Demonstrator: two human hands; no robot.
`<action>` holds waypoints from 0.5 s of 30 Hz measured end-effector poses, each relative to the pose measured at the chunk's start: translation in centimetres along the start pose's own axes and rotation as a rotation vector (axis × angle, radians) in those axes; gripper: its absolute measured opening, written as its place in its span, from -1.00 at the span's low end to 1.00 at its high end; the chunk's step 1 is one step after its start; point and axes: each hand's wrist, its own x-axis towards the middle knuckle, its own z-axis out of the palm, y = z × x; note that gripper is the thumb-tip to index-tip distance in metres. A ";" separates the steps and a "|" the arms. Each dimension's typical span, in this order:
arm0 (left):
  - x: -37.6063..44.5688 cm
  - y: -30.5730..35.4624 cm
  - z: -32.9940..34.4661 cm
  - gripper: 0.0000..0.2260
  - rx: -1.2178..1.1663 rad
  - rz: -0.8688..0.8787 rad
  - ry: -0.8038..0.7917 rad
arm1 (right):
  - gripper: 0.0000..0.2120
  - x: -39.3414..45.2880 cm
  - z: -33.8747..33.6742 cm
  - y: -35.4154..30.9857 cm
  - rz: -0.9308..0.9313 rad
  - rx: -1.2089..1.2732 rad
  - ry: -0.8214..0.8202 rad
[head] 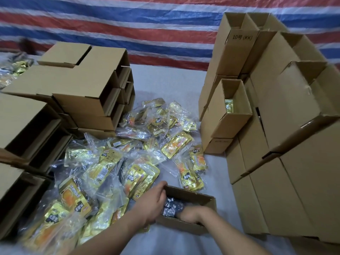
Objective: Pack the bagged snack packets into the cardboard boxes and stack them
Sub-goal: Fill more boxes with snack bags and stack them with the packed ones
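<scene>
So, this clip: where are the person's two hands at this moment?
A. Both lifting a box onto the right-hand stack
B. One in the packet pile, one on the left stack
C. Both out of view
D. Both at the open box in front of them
D: the left hand is at the near-left rim of the open box, and the right hand reaches down inside it beside a dark packet.

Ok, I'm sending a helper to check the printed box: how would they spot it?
Look to the tall stack of cardboard boxes on the right. At its back, highest up, stands an open-topped box. It alone shows black print, "10号 (KK)", on its top flap.
</scene>
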 end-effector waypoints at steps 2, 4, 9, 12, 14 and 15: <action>0.1 0.2 -0.1 -0.79 0.013 0.014 0.015 | -0.63 0.1 -0.8 -0.1 -0.001 0.061 0.069; 0.0 0.3 0.0 -0.79 0.019 0.025 0.034 | -0.66 0.4 -1.0 -0.5 -0.024 0.096 0.114; -0.1 0.4 0.0 -0.83 0.024 0.035 0.025 | -0.51 -0.1 0.1 -1.3 -0.008 0.084 0.122; 0.0 0.3 -0.5 -0.81 0.055 0.058 -0.007 | -0.50 -2.2 -1.1 -1.2 -0.094 0.179 0.091; 0.4 0.3 -1.1 -0.73 0.048 0.075 -0.022 | -0.65 -4.1 -2.6 -0.1 -0.195 0.365 0.094; 0.8 0.4 -1.4 -0.67 0.045 0.073 -0.013 | -0.71 -5.1 -3.5 0.6 -0.238 0.542 0.088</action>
